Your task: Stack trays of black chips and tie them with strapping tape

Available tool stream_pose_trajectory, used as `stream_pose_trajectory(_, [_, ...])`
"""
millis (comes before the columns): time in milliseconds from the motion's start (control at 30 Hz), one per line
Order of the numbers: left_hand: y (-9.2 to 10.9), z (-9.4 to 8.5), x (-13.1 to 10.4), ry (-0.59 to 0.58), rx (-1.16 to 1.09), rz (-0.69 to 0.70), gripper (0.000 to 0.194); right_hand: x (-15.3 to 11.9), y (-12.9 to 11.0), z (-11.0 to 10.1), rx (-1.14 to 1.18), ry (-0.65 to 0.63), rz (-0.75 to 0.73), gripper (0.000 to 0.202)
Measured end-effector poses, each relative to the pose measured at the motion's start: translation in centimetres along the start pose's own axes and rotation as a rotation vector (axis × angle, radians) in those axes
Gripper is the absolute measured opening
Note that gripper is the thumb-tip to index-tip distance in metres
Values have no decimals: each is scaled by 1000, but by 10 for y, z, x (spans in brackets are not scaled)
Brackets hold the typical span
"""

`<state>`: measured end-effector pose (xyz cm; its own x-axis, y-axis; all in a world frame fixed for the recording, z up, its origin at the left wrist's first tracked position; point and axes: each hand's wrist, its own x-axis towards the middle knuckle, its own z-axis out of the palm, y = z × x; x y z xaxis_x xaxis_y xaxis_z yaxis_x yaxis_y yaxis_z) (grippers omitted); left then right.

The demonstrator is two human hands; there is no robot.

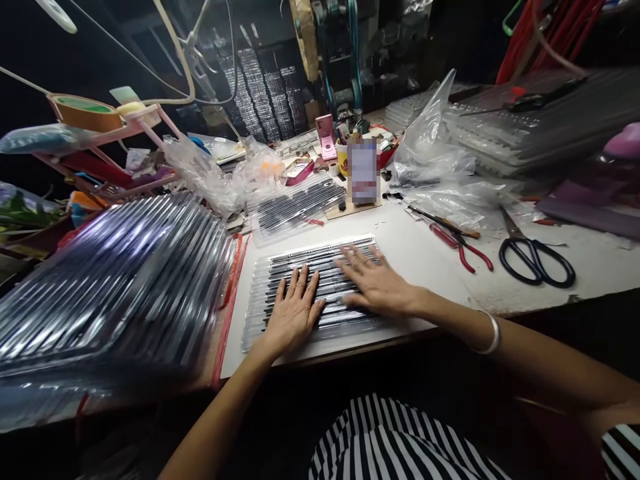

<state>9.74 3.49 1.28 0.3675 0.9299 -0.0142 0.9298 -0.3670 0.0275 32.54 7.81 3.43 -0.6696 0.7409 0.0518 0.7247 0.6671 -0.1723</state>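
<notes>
A clear plastic tray lies flat on the white work surface in front of me, its grooves filled with several slim dark sticks that look like pens or pencils. On its left part rests my left hand, palm down with fingers stretched out. Over the right part my right hand is spread flat, slightly blurred, and it holds nothing. Whether the right palm presses on the sticks or just hovers, I cannot tell. Behind this tray sits another clear tray of dark sticks.
A tall stack of filled trays stands at the left. To the right lie scissors, red-handled pliers and crumpled clear plastic bags. A phone stands upright at the back. More stacked trays occupy the back right.
</notes>
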Motion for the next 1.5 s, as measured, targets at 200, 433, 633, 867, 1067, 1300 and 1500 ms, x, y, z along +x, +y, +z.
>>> stream_pose_trajectory(200, [4,-5,0,-73,-11,-24,59,30,-5,-3,87,-105,-134,75])
stream_pose_trajectory(433, [-33,-9,14,-107,-166,-103,66,59,2,18,29,-111,-111,74])
stream_pose_trajectory(633, [-43,4,27,53,-40,-218,67,48,12,16,35,-72,-122,58])
stream_pose_trajectory(867, [-42,6,26,45,-67,-183,52,-28,32,7,166,-47,144,57])
stream_pose_trajectory(1067, [-20,5,33,44,-52,-161,54,-55,7,16,274,160,287,47])
stream_pose_trajectory(1300, [-1,-2,40,-88,-104,-94,65,-50,15,11,676,400,352,37])
stream_pose_trajectory(1500, [53,-10,68,-149,-204,109,74,-54,14,12,856,491,398,38])
